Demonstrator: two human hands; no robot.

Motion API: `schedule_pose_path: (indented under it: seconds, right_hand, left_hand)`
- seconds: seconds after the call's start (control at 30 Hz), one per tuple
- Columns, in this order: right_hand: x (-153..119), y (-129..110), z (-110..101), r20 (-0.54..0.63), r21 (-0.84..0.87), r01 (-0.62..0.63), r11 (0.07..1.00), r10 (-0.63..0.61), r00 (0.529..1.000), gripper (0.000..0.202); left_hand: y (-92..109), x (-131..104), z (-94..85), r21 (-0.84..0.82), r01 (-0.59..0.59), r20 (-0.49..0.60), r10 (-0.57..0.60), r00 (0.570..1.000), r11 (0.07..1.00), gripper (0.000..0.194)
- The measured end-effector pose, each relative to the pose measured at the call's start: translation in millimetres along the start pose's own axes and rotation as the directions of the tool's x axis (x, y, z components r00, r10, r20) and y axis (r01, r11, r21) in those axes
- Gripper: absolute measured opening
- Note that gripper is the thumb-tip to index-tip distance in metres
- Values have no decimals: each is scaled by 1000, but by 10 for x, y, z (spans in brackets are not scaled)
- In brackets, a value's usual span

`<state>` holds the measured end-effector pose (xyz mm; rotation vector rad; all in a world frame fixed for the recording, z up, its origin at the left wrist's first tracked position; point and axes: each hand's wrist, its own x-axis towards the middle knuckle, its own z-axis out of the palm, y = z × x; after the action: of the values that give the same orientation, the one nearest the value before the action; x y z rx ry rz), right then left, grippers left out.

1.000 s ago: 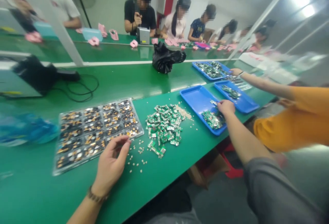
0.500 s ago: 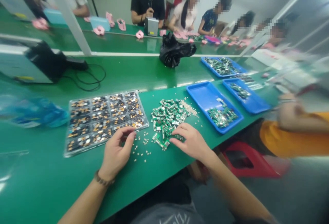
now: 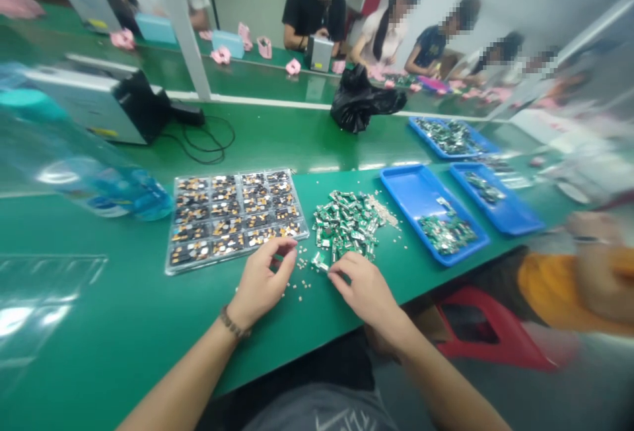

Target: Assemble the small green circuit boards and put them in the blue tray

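Note:
A heap of small green circuit boards (image 3: 347,220) lies on the green tabletop. At its near edge my right hand (image 3: 365,287) has thumb and fingers pinched at the corner of one circuit board (image 3: 321,261). My left hand (image 3: 263,280) hovers just left of that board, fingers curved and thumb apart from them, with nothing visible between. Behind it sits a clear compartment tray (image 3: 238,261) filled with black, orange and silver small parts. Tiny pale pieces (image 3: 303,284) are scattered between my hands, and a pile of similar pale bits (image 3: 381,210) borders the heap.
Blue trays with circuit boards stand at right: a near one (image 3: 403,183), another beside it (image 3: 520,216) and one behind. A black plastic bag (image 3: 359,101), a bottle (image 3: 99,173) and a grey box with cables (image 3: 99,104) are further back. A co-worker's arm (image 3: 594,253) is at right.
The view has swung left, so everything sits further right. My right hand has drawn to the heap's near edge, at a board there. The left hand has come closer to the right.

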<state>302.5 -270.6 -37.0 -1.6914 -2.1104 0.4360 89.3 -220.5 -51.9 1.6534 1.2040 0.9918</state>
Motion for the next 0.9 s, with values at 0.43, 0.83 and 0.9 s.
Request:
schedule_pose_path:
  seconds: [0.43, 0.83, 0.9]
  right_hand:
    - [115, -368, 62, -54, 587, -101, 804, 163, 985, 12]
    - [271, -411, 14, 89, 774, -170, 610, 162, 983, 12]
    - [287, -380, 11, 125, 819, -176, 546, 130, 984, 12]
  left_hand:
    - [90, -10, -45, -494, 257, 357, -75, 931, 830, 45]
    - [98, -28, -76, -260, 61, 294, 19, 956, 964, 46]
    - [100, -33, -83, -288, 70, 299, 20, 954, 955, 47]
